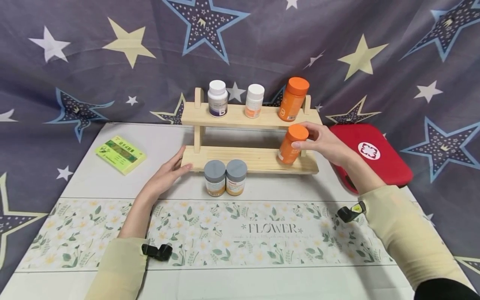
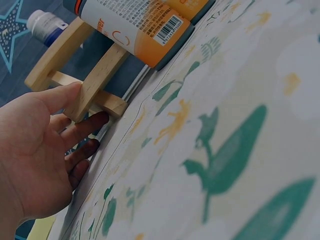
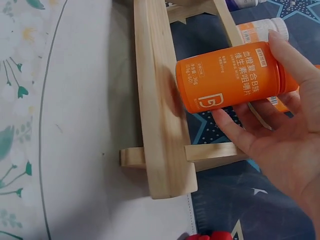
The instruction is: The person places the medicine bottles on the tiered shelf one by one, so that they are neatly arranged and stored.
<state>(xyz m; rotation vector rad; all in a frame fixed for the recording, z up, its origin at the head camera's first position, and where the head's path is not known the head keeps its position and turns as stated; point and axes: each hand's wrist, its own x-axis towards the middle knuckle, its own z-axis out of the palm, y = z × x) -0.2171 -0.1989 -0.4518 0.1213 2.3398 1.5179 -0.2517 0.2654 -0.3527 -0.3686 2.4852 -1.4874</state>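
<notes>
2 hands are at work, well apart, on a 2-tier wooden rack [image 1: 258, 166] that stands on the white bench [image 1: 281, 283]. The left hand [image 1: 166, 176] grips the left end of the lower shelf, its thumb and fingers set to either side of the board. The right hand [image 1: 324, 143] is clamped on an orange bottle [image 1: 288, 151], thumb in front and fingers behind, near the lid. This bottle is at the right end of the lower shelf, lid up; whether its base touches the wood, I cannot tell.

3 bottles stand upright on the top shelf: a white bottle with a dark purple label [image 1: 218, 100] on the left, a smaller white and orange bottle [image 1: 254, 101] near the middle, and a 2nd orange bottle [image 1: 291, 104] on the right, above the held bottle.

2 grey-lidded jars [image 1: 236, 178] stand side by side on the bench, just in front of the rack, left of its middle. A green box [image 1: 120, 154] lies to the left, apart from the rack. A red case with a white emblem [image 1: 390, 164] lies on the right, partly behind the right forearm. A star-patterned cloth [image 1: 262, 41] hangs behind everything.
</notes>
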